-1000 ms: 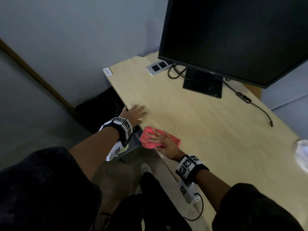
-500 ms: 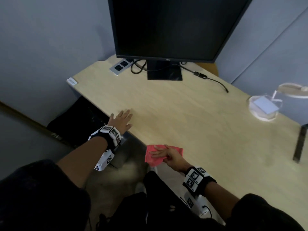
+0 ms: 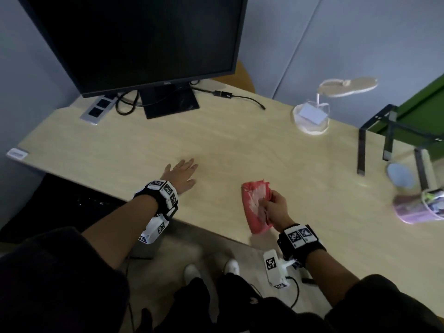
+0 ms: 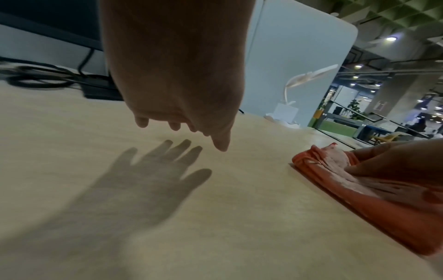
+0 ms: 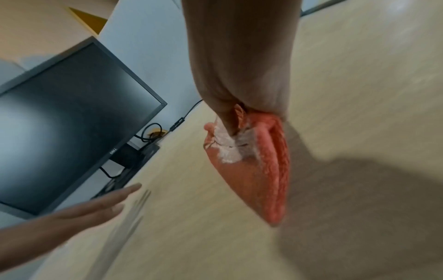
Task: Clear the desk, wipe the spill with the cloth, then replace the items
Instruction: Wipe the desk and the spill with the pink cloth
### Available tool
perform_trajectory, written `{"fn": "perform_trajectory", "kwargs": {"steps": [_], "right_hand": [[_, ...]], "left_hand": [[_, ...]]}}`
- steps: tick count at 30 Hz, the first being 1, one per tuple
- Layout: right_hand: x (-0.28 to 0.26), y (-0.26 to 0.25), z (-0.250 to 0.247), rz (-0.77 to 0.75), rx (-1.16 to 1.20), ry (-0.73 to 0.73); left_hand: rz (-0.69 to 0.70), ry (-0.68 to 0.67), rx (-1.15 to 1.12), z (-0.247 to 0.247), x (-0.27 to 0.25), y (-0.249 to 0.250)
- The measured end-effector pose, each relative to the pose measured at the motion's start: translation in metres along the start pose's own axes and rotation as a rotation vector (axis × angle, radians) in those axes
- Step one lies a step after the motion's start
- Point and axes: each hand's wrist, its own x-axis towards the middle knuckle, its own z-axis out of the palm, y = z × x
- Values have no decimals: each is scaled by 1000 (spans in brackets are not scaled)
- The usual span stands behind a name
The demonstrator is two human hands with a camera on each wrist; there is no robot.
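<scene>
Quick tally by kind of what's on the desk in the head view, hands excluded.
Monitor: 1
Desk lamp: 1
Red cloth: 1
Black metal stand: 1
Socket panel: 1
Loose cable: 1
Blurred items at the right edge: cannot count
Total: 6

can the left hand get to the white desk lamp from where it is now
Probably not without leaning: the left hand hovers open near the desk's front edge, and the white desk lamp stands far back on the right. Nothing lies between them, though.
</scene>
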Motion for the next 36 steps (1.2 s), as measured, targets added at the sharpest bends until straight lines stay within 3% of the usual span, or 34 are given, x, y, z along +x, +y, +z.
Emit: {"fn": "perform_trajectory", "kwargs": {"steps": [8,13,16,19,22,30,36], "right_hand": [[-8,6,-14,-45,-236,147],[-26,25,27,-153,-648,119],[-29,38,40,-244,-864,236],[-30,45,27,-387,-935,222],[-26,49,-1,-482,-848,240],[12,71,-125,-189,-661,531],[28,71,-129,17,-594,625]], "left_hand": [[27,-68,-4,23,24,32],[7,23,-14,36,27,35],[-5,46,-21,41,29,37],[-17,43,-3,40,30,36],[-14,36,15,35,28,38],[4,152,7,21,28,35],[-29,48,99,18,36,41]]}}
